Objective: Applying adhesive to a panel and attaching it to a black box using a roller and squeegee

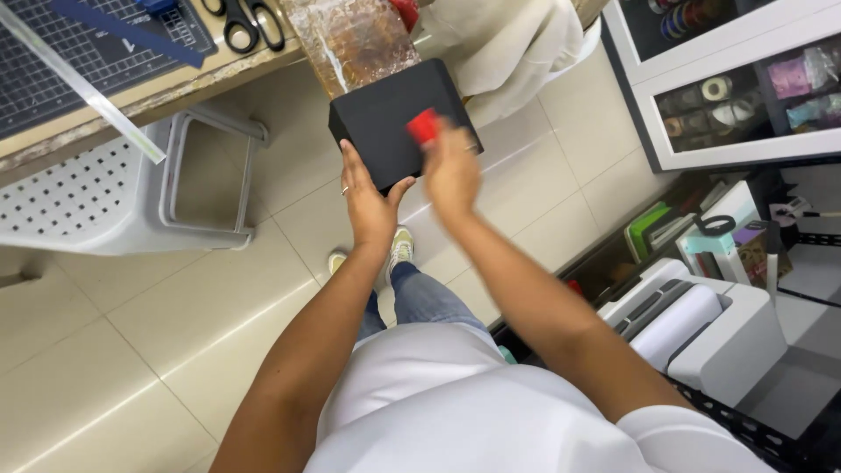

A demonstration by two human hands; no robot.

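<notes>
Okay, my left hand [368, 203] grips the black box [394, 118] from below, fingers closed on it. Right hand [451, 171] pinches a small red piece [423, 126] against the top.

Scissors [254, 22] and cutting mat [79, 52] on worktable [175, 83]; clear ruler [79, 83] overhanging edge. White perforated stool [114, 188] below. Glass-fronted cabinet [727, 88] at right.

Up top, the worn tan table [201, 74] carries a dark gridded cutting mat [79, 61], black-handled scissors [250, 22] and a clear plastic ruler [88, 92]. Below, the cream tiled floor [131, 324] bears a white perforated plastic stool [114, 197].
</notes>
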